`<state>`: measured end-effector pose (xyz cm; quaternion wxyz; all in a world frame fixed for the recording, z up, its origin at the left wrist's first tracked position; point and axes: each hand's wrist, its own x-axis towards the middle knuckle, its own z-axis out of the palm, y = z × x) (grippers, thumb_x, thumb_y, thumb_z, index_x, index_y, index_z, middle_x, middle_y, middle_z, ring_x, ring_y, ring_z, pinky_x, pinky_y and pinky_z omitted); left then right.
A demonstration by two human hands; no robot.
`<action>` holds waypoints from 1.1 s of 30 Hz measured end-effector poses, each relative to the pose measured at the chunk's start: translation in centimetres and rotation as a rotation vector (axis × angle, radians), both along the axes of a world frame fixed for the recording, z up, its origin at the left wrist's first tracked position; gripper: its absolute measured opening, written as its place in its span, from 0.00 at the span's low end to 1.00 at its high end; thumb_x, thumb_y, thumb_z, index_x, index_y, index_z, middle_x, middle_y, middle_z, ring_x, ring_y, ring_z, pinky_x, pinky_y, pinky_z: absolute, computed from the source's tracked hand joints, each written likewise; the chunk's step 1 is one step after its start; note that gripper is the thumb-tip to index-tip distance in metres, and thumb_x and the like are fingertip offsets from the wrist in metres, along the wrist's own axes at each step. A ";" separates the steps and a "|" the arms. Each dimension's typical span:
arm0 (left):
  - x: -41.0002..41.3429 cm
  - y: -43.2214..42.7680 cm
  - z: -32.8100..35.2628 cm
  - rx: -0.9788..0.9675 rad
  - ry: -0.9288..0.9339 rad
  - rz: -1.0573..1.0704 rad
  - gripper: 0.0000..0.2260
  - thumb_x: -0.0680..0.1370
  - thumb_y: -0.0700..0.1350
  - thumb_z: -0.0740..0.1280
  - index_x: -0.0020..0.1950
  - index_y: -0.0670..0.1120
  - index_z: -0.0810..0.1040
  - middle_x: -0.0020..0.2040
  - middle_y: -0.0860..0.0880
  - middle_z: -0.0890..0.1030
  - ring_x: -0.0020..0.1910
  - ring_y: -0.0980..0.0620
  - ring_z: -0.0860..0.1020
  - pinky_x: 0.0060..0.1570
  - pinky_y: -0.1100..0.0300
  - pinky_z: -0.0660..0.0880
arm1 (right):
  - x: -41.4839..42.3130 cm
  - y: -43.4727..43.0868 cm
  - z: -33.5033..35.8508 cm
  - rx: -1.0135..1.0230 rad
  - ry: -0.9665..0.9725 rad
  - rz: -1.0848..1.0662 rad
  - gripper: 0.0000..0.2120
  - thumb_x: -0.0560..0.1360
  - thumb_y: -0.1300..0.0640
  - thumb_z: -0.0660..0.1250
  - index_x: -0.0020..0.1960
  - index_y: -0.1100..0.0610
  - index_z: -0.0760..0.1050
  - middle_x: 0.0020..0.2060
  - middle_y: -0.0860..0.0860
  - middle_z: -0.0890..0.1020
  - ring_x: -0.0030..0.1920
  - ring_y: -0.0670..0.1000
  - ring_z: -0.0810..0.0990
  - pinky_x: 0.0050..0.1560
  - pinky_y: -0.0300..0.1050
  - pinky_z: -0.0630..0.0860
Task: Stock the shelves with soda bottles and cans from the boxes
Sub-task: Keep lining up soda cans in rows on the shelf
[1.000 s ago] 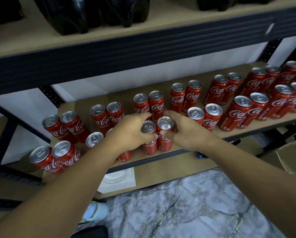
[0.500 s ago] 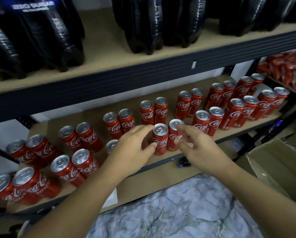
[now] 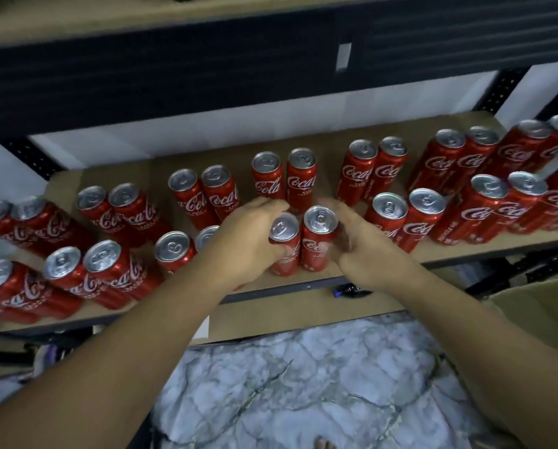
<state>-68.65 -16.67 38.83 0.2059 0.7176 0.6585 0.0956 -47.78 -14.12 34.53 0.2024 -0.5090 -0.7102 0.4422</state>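
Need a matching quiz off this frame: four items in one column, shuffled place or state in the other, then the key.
Column 1
1. left hand
2. right hand
3. white tag
4. cardboard box

Column 2
A. on the dark beam
B. grips the left front can
C. lower right, below the shelf
D. grips the right front can

Pairs: 1-B, 2-D, 3-A, 4-C
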 end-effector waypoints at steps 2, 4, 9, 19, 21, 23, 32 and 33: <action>0.1 0.1 0.2 -0.015 -0.013 0.028 0.27 0.74 0.52 0.77 0.71 0.54 0.74 0.68 0.54 0.75 0.62 0.54 0.74 0.56 0.62 0.67 | 0.3 0.2 -0.2 -0.006 0.005 0.001 0.32 0.78 0.66 0.68 0.74 0.39 0.65 0.64 0.38 0.78 0.65 0.38 0.76 0.63 0.37 0.74; 0.0 -0.1 0.2 -0.021 -0.028 0.035 0.25 0.73 0.54 0.77 0.69 0.54 0.75 0.66 0.54 0.76 0.59 0.56 0.73 0.54 0.61 0.67 | 0.4 0.4 -0.3 -0.016 0.014 0.003 0.31 0.78 0.65 0.68 0.72 0.37 0.66 0.62 0.38 0.79 0.63 0.38 0.77 0.63 0.40 0.76; -1.2 -0.2 0.4 -0.128 -0.121 0.065 0.29 0.77 0.41 0.74 0.76 0.57 0.70 0.71 0.54 0.76 0.69 0.53 0.75 0.69 0.53 0.72 | 0.5 0.5 -0.4 -0.036 0.052 0.007 0.32 0.79 0.59 0.71 0.74 0.37 0.63 0.66 0.38 0.78 0.67 0.41 0.75 0.71 0.48 0.73; -0.1 0.0 -0.5 -0.080 -0.041 -0.013 0.31 0.77 0.50 0.75 0.78 0.56 0.68 0.75 0.54 0.72 0.73 0.50 0.71 0.69 0.54 0.70 | 0.1 0.1 -0.2 0.024 0.035 -0.030 0.22 0.79 0.51 0.71 0.70 0.39 0.69 0.60 0.38 0.80 0.63 0.40 0.77 0.64 0.41 0.73; 0.0 0.0 -0.6 -0.092 -0.034 -0.015 0.31 0.77 0.48 0.75 0.78 0.56 0.67 0.76 0.54 0.72 0.74 0.50 0.70 0.68 0.54 0.70 | 0.2 -0.1 -0.2 0.029 0.035 -0.029 0.21 0.79 0.51 0.71 0.69 0.41 0.69 0.58 0.37 0.80 0.61 0.38 0.77 0.60 0.35 0.73; -0.2 0.1 -0.6 -0.103 -0.023 -0.037 0.31 0.78 0.46 0.74 0.78 0.56 0.66 0.76 0.54 0.71 0.75 0.51 0.69 0.69 0.55 0.69 | 0.3 -0.3 -0.1 0.019 0.028 -0.018 0.21 0.79 0.51 0.71 0.69 0.41 0.69 0.58 0.37 0.80 0.61 0.37 0.77 0.56 0.30 0.71; -1.1 0.8 0.4 -0.061 -0.103 -0.048 0.31 0.79 0.53 0.72 0.80 0.59 0.63 0.78 0.56 0.67 0.76 0.54 0.67 0.74 0.51 0.68 | 0.4 0.3 1.0 -0.009 0.121 -0.026 0.29 0.79 0.37 0.66 0.77 0.38 0.61 0.72 0.37 0.72 0.72 0.39 0.70 0.72 0.46 0.70; -1.2 1.1 0.6 -0.032 -0.163 -0.003 0.29 0.80 0.54 0.70 0.79 0.59 0.64 0.77 0.56 0.69 0.75 0.54 0.68 0.73 0.50 0.70 | 0.2 0.9 1.5 -0.006 0.135 -0.049 0.29 0.79 0.36 0.64 0.77 0.38 0.62 0.73 0.38 0.71 0.73 0.41 0.69 0.73 0.50 0.70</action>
